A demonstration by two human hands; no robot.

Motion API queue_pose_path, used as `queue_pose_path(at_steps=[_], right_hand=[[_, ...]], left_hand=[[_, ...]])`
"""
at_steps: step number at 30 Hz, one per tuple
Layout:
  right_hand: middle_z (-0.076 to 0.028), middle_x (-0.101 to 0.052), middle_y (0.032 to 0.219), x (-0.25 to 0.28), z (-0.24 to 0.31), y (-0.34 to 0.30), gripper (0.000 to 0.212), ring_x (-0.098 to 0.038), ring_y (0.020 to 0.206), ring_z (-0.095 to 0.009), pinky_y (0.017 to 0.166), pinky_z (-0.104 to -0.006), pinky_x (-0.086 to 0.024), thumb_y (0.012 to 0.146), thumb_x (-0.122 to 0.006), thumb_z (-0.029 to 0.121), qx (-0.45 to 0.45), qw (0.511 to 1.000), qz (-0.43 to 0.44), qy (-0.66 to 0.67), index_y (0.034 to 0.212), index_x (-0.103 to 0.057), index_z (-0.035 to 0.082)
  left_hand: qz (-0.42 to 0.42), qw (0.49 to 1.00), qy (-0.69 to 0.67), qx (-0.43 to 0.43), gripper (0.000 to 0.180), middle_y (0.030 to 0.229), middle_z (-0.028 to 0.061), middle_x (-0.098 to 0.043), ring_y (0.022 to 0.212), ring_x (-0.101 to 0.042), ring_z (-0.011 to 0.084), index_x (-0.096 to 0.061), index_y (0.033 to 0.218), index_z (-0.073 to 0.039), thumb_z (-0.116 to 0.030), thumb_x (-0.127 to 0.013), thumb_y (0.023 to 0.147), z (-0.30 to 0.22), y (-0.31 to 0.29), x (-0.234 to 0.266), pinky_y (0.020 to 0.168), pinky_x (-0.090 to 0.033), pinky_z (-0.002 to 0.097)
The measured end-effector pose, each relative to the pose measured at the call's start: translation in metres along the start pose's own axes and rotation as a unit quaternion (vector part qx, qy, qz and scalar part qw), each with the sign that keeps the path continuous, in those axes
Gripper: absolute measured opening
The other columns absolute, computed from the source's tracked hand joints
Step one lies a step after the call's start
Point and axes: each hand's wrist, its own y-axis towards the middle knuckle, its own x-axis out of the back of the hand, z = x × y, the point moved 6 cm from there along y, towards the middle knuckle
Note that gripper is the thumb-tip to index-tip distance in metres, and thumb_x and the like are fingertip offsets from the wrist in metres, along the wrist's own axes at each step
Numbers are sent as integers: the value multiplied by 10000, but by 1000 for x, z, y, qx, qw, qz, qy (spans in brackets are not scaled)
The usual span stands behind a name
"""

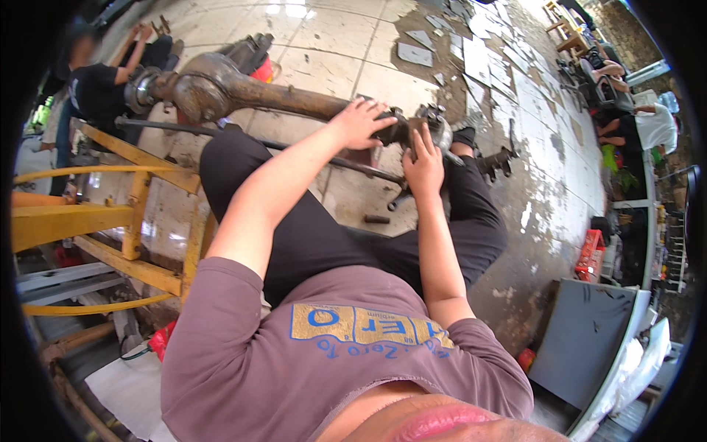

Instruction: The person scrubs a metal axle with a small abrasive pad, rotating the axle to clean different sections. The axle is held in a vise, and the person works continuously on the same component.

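A rusty axle housing (287, 99) with a round bulge (202, 87) lies across the floor in front of my legs. My left hand (361, 124) rests on the tube near its right end, fingers spread. On the metal hub assembly (442, 132) at that end lies my right hand (425, 163), its fingers stretched out and pressing against the side nearer me. Neither hand grips anything. A long dark rod (368, 171) runs along the near side of the axle. Between my legs, a short dark cylinder (377, 219) lies on the floor.
A yellow metal frame (136, 214) stands close at my left. Another person (99, 88) sits by the axle's far left end. Broken tiles (479, 62) litter the floor ahead. At right are a grey cabinet (582, 342), a red crate (591, 254) and more people (655, 129).
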Motion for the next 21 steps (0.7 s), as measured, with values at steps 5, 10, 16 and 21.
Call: queue_pose_path(at_steps=[5, 10, 16, 21], right_hand=[[-76, -506, 1812, -23, -9, -22, 758, -739, 921, -366, 800, -483, -663, 878, -718, 81, -3, 998, 34, -45, 1631, -646, 130], [-44, -506, 1815, -28, -13, -5, 745, -737, 918, -345, 814, -456, -655, 920, -715, 84, -18, 997, 53, -50, 1656, -623, 148], [-8, -501, 1821, -21, -9, -12, 770, -726, 878, -318, 793, -447, -645, 883, -705, 52, -16, 996, 68, -48, 1643, -642, 164], [-22, -606, 1737, -19, -20, -13, 639, -736, 822, -298, 738, -441, -640, 917, -848, 266, -21, 999, 39, -31, 1536, -735, 154]], left_hand=[[30, 999, -7, -33, 859, 1861, 206, -351, 1669, -408, 424, -434, 1797, -306, -614, -718, 1046, 9, 8, 6, 1341, -331, 629], [43, 998, 3, -45, 865, 1870, 180, -336, 1622, -441, 408, -434, 1795, -330, -629, -728, 1038, 15, 9, 11, 1299, -359, 633], [34, 999, 4, -17, 889, 1868, 135, -340, 1609, -400, 389, -389, 1810, -353, -645, -723, 1039, 14, 17, -4, 1284, -266, 673], [13, 997, -66, -22, 837, 1857, 126, -362, 1664, -353, 385, -401, 1803, -349, -647, -680, 1073, 14, 20, -12, 1333, -187, 656]])
